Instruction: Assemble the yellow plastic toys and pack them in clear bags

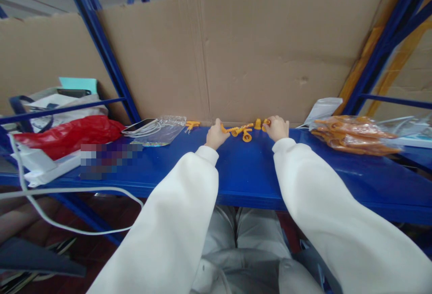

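Observation:
My left hand (216, 135) is at the back of the blue shelf, its fingers closed on the left end of a long yellow-orange plastic piece (241, 128). Just in front of that piece lies a round yellow wheel-like part (247, 137). To the right, my right hand (278, 128) has its fingers closed around a small yellow plastic part (265, 124), mostly covered by the fingertips. A yellow cup-shaped part (258, 124) stands beside it. Left of my left hand lies a yellow branched part (192, 124) with small metal-looking bits near it.
A cardboard sheet (256, 60) rises behind the blue shelf (248, 172). On the left are a clear plastic bag (165, 132), a phone (140, 126), a red bag (74, 134) and a white cable (84, 231). Bagged orange parts (351, 138) lie at the right.

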Motion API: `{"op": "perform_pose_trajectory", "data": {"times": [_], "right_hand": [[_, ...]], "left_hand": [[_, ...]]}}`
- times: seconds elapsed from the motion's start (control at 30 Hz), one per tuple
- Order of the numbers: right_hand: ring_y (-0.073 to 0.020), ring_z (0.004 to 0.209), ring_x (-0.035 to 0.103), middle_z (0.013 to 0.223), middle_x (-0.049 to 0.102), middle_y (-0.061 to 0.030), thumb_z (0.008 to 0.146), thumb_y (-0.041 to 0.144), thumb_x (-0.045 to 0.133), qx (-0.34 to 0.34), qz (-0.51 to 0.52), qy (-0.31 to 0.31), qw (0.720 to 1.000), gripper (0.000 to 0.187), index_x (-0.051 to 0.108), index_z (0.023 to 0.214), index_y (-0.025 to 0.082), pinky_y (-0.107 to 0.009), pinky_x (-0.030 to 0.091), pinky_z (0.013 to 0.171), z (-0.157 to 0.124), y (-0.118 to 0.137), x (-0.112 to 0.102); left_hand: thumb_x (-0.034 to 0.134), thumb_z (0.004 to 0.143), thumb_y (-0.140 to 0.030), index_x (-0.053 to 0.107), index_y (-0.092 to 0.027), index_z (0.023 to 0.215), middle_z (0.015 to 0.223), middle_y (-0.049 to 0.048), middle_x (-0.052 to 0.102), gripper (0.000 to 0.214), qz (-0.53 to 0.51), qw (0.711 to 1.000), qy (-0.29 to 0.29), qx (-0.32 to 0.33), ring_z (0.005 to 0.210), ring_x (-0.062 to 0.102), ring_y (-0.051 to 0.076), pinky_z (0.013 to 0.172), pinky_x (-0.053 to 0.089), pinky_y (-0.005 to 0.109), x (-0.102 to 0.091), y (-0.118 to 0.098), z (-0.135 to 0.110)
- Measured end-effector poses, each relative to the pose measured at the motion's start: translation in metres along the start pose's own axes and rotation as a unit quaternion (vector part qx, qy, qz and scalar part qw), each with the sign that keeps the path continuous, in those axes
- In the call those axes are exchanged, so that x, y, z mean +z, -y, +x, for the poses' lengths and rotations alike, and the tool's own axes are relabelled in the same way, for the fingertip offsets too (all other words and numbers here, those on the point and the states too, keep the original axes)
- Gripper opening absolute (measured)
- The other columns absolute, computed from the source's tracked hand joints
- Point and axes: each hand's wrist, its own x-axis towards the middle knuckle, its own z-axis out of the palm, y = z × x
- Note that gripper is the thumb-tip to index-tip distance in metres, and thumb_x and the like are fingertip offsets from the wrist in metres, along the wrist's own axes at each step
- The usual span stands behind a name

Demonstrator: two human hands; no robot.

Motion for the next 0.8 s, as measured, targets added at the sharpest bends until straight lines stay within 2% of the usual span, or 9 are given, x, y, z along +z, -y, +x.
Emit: {"op": "perform_pose_trajectory", "data": {"times": [0.1, 0.23, 0.33, 0.5, 0.63, 0.8], "right_hand": [[-0.0347, 0.113, 0.064, 0.114, 0.07, -0.0185, 0.093, 0.025, 0.059, 0.085, 0.056, -0.002, 0.995, 0.025, 0.06, 0.118, 0.017, -0.05, 0.043, 0.098, 0.001, -0.016, 0.0], [-0.034, 0.111, 0.068, 0.105, 0.072, -0.0119, 0.09, 0.028, 0.064, 0.137, 0.085, 0.032, 0.986, 0.014, 0.061, 0.104, 0.024, -0.055, 0.048, 0.1, 0.001, -0.032, 0.004], [-0.0346, 0.115, 0.068, 0.105, 0.073, -0.0115, 0.091, 0.028, 0.061, 0.13, 0.077, 0.058, 0.987, 0.006, 0.063, 0.095, 0.024, -0.056, 0.05, 0.1, 0.002, -0.037, 0.008], [-0.032, 0.119, 0.068, 0.118, 0.075, -0.0118, 0.089, 0.026, 0.062, 0.096, 0.057, 0.12, 0.987, 0.015, 0.072, 0.099, 0.022, -0.045, 0.052, 0.1, 0.002, -0.034, 0.014], [-0.0288, 0.123, 0.066, 0.128, 0.074, -0.0068, 0.089, 0.027, 0.062, 0.044, 0.039, 0.205, 0.977, 0.03, 0.075, 0.116, 0.026, -0.042, 0.052, 0.103, 0.002, -0.031, 0.019], [-0.0307, 0.134, 0.059, 0.145, 0.064, -0.0069, 0.096, 0.038, 0.054, 0.017, 0.024, 0.249, 0.968, 0.044, 0.067, 0.138, 0.03, -0.049, 0.046, 0.111, 0.004, -0.031, 0.03]], "left_hand": [[0.072, 0.083, -0.024, 0.052, -0.02, 0.119, 0.11, 0.0135, 0.075, 0.041, -0.002, 1.0, -0.003, 0.0, 0.109, 0.072, 0.027, 0.087, 0.052, 0.03, 0.001, 0.001, 0.0], [0.072, 0.082, -0.023, 0.053, -0.02, 0.118, 0.109, 0.0138, 0.075, 0.04, -0.005, 1.0, -0.005, 0.002, 0.109, 0.073, 0.028, 0.087, 0.053, 0.031, 0.001, 0.002, 0.0], [0.072, 0.082, -0.023, 0.053, -0.02, 0.118, 0.107, 0.0135, 0.075, 0.041, -0.007, 1.0, -0.007, 0.005, 0.108, 0.073, 0.028, 0.087, 0.053, 0.031, 0.001, 0.002, 0.0], [0.073, 0.082, -0.022, 0.053, -0.02, 0.119, 0.108, 0.014, 0.075, 0.042, -0.01, 1.0, -0.003, 0.002, 0.108, 0.073, 0.029, 0.086, 0.053, 0.031, 0.001, 0.002, 0.001], [0.072, 0.082, -0.022, 0.053, -0.02, 0.12, 0.109, 0.0135, 0.075, 0.043, -0.008, 1.0, 0.0, 0.003, 0.107, 0.073, 0.028, 0.086, 0.053, 0.031, 0.002, 0.002, 0.002], [0.071, 0.083, -0.023, 0.053, -0.019, 0.121, 0.109, 0.0139, 0.075, 0.043, -0.001, 1.0, 0.003, 0.005, 0.109, 0.073, 0.029, 0.087, 0.053, 0.032, 0.002, 0.002, 0.001]]}}
